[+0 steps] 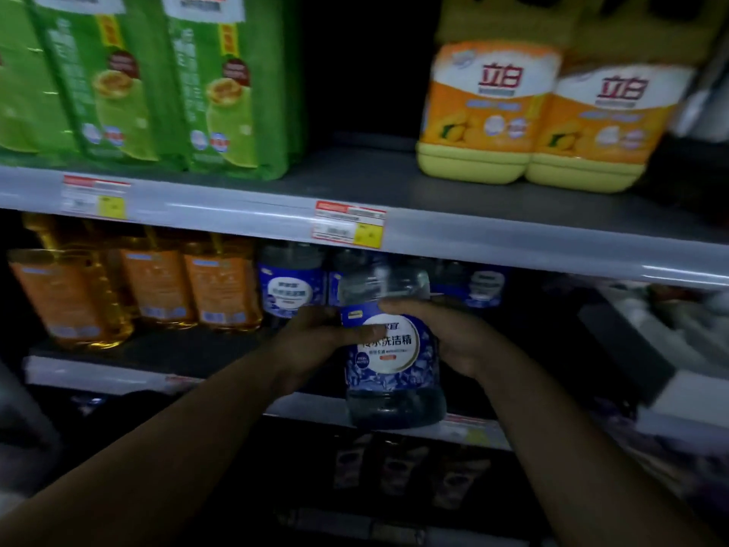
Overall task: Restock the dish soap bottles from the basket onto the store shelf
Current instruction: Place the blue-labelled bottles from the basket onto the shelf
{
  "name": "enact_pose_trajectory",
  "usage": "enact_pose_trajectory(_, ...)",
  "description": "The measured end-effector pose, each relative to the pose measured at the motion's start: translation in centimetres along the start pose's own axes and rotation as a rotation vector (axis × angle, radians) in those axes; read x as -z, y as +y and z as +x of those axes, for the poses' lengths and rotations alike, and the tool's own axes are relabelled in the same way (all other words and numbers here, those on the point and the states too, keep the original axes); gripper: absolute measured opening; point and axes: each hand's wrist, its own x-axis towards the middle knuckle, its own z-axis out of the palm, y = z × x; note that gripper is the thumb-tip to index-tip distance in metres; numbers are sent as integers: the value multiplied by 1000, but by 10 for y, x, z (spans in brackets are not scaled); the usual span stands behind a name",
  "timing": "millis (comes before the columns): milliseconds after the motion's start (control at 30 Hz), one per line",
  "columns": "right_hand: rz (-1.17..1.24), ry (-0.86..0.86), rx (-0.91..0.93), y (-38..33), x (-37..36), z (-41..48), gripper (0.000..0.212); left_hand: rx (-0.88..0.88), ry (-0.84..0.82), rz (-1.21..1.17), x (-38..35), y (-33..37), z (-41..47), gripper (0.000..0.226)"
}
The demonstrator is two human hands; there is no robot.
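A clear dish soap bottle with a blue and white label (pixel 390 357) is held upright between both hands, in front of the middle shelf edge (pixel 118 375). My left hand (pixel 315 341) grips its left side with the thumb across the label. My right hand (pixel 445 333) wraps its right side and shoulder. Behind it, more blue-labelled bottles (pixel 290 286) stand in a row on the middle shelf. The basket is out of view.
Orange soap bottles (pixel 157 286) fill the middle shelf's left. The upper shelf (pixel 355 179) carries green packs (pixel 138 84) on the left, yellow-orange jugs (pixel 532 120) on the right, and a dark gap between them. Dark products sit on the bottom shelf.
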Motion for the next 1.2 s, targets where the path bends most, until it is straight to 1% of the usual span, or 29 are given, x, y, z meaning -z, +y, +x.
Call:
enact_pose_trajectory(133,-6,48,60,7,48,-12,33,-61,-35,52,-40,-3,23,33)
enact_pose_trajectory(267,3,92,123,12,88,-23,39,-95,-87,128,-74,1,41,42)
enact_pose_trajectory(400,-33,131,167,15,119,-31,28,-104,-83,174,-104,2,59,47)
enact_pose_trajectory(500,-12,186,216,23,140,-31,37,-142,-84,181,-127,-2,73,51)
enact_pose_trajectory(567,-3,220,280,31,152,-29,46,-212,-54,236,-138,-8,81,53)
enact_pose_trajectory(633,-48,242,332,40,159,-27,49,-282,-31,274,-144,-20,84,63)
enact_pose_trajectory(700,-100,270,363,52,161,-24,56,-346,-17,305,-147,-33,85,72)
enact_pose_trajectory(767,-103,326,371,65,162,-22,65,-421,4,362,-150,-42,84,75)
enact_pose_trajectory(867,-148,407,344,85,155,-22,66,-486,76,469,-156,-48,81,71)
enact_pose_trajectory(933,-226,498,321,97,142,-22,68,-483,155,562,-156,-56,77,59)
enact_pose_trajectory(1000,-258,584,332,110,134,-19,71,-471,190,580,-155,-65,73,48)
enact_pose_trajectory(1100,-251,673,378,117,127,-11,75,-421,155,536,-154,-66,72,43)
enact_pose_trajectory(1200,-276,710,399,117,132,5,83,-407,49,551,-158,-61,82,51)
